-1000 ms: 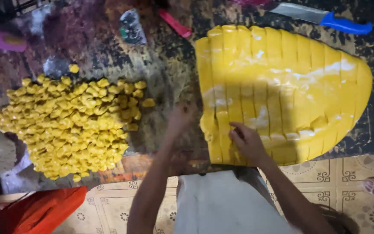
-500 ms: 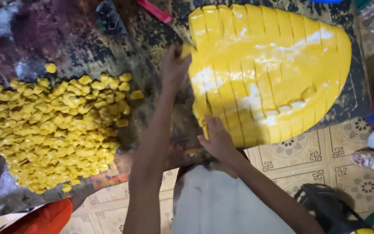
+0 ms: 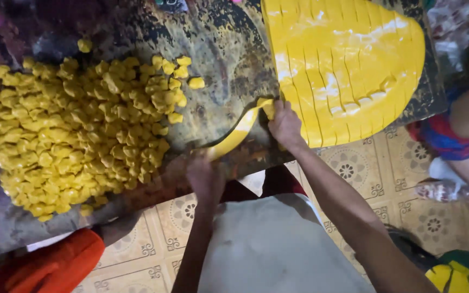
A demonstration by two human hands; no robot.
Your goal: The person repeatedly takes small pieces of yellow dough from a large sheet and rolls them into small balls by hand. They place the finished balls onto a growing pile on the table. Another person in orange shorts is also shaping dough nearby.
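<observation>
Dough strip (image 3: 238,133) (yellow) stretches between left hand (image 3: 204,176) and right hand (image 3: 285,123).

This looks like a home food-making spot rather than a fitted kitchen. The work goes on low to the ground, on a dark, stained, worn desk (image 3: 213,49) set over a floor of cream patterned tiles (image 3: 354,168) of the household kind. A big slab of yellow dough (image 3: 348,59), scored into strips, lies on it beside a heap of small yellow pieces (image 3: 77,130) (hand-cut, uneven in size). Another person in coloured clothing (image 3: 446,135) sits close by at the right, and orange cloth (image 3: 50,266) lies at the lower left.
</observation>
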